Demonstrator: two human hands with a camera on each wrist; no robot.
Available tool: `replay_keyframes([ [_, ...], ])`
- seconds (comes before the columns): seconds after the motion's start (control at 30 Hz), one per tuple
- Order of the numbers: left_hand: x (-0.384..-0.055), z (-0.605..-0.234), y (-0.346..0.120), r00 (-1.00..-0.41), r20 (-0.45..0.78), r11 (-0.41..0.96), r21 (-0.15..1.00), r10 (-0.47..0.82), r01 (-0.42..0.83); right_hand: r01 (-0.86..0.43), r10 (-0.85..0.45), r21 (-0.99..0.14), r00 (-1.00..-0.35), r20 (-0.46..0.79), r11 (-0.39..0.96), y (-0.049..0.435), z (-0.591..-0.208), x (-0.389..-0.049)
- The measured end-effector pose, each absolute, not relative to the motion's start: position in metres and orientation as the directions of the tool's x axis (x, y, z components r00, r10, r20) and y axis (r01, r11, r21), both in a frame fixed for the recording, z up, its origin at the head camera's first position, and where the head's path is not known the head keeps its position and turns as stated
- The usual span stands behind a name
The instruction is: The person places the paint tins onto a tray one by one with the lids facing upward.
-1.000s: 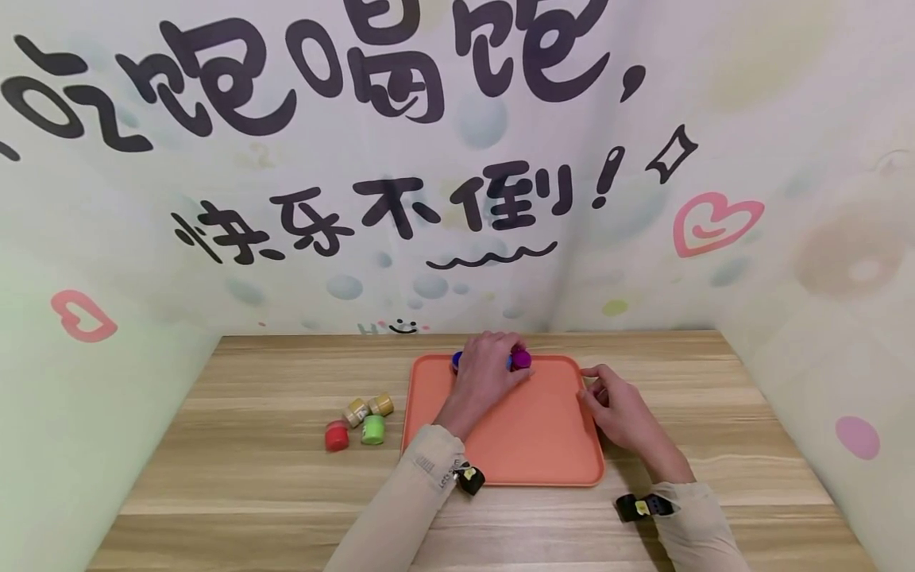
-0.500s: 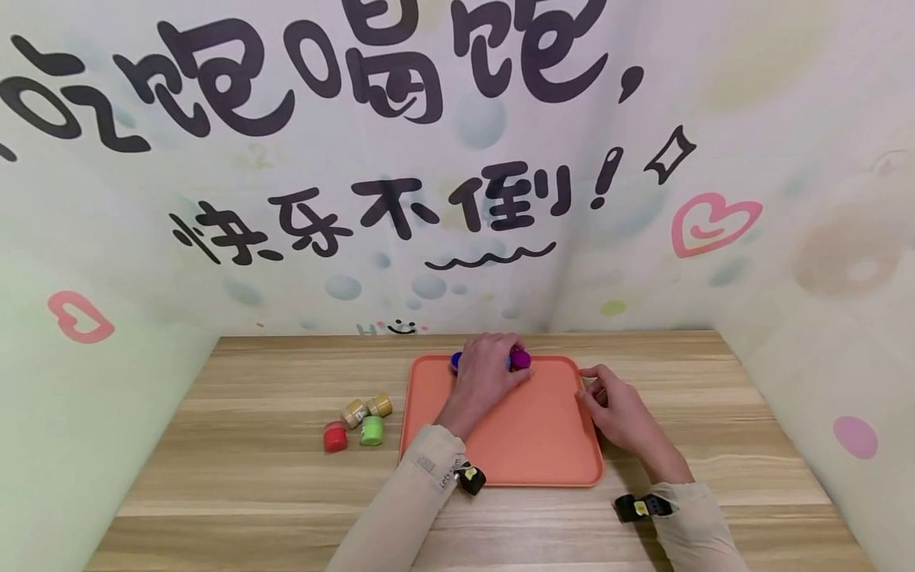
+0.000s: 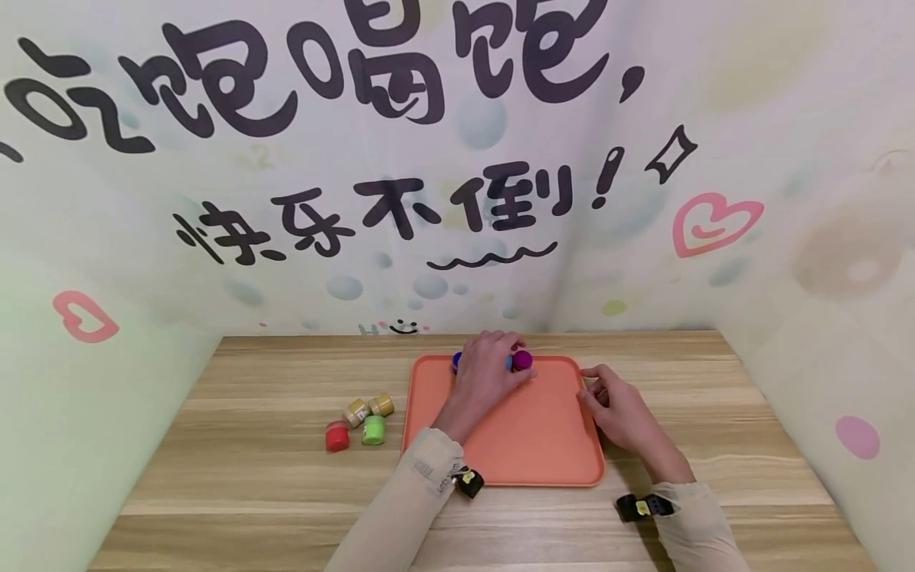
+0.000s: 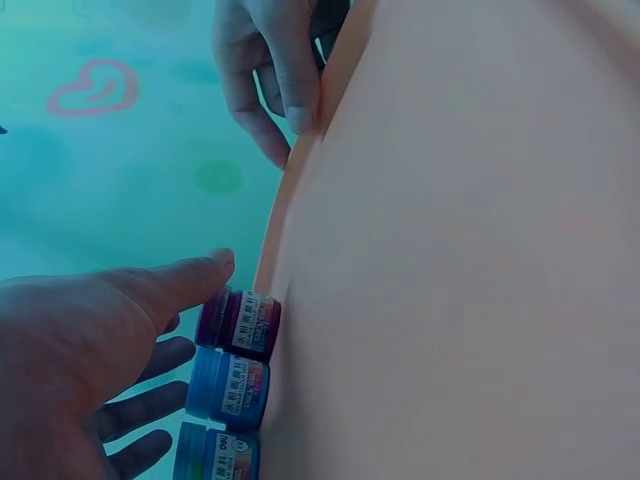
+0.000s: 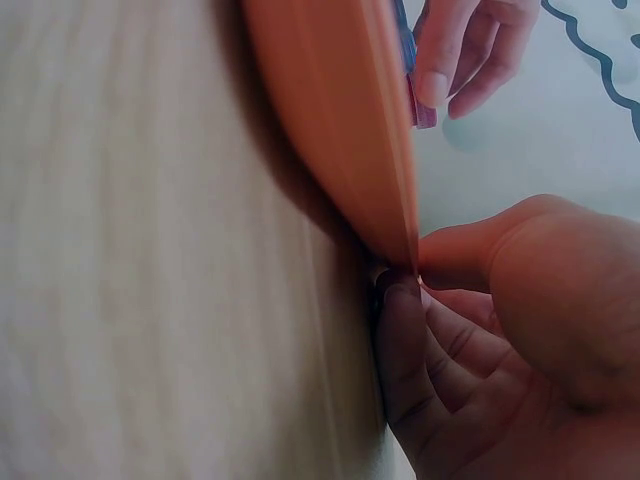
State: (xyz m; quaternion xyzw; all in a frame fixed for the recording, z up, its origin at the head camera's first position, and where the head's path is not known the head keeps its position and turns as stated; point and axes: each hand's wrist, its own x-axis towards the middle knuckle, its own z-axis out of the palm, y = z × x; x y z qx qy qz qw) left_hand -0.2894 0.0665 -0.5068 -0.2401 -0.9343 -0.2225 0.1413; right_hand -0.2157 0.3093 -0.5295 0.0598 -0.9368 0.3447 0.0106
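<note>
Small paint jars with printed labels stand in a row inside the far edge of an orange tray (image 3: 543,437). My left hand (image 3: 482,373) is over this row, covering part of it. In the left wrist view, its thumb is stretched out by the purple jar (image 4: 257,325), and its loosely spread fingers lie at the lids of a light blue jar (image 4: 243,392) and a darker jar (image 4: 232,458). My right hand (image 3: 623,409) pinches the tray's right rim near the far corner, thumb above and fingers at the underside, as the right wrist view shows.
Left of the tray, a red jar (image 3: 337,437), a green jar (image 3: 373,430) and two tan jars (image 3: 382,405) sit close together on the wooden table (image 3: 250,477). A printed wall (image 3: 600,270) rises directly behind the table's far edge.
</note>
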Motion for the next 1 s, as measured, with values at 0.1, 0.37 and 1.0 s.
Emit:
replay_keyframes([
  [0.1,-0.286,-0.503,0.064,-0.836,0.390,0.773,0.356,0.387,0.524,-0.115,-0.102,-0.646,-0.993,0.058,0.755,0.310,-0.529,-0.216],
  [0.37,-0.275,-0.498,0.057,-0.820,0.421,0.746,0.381,0.387,0.547,-0.103,-0.097,-0.654,-0.994,0.045,0.750,0.311,-0.528,-0.215],
  [1.0,-0.255,-0.491,0.023,-0.782,0.477,0.703,0.386,0.402,0.597,-0.127,-0.110,-0.657,-0.992,0.067,0.743,0.311,-0.528,-0.215],
])
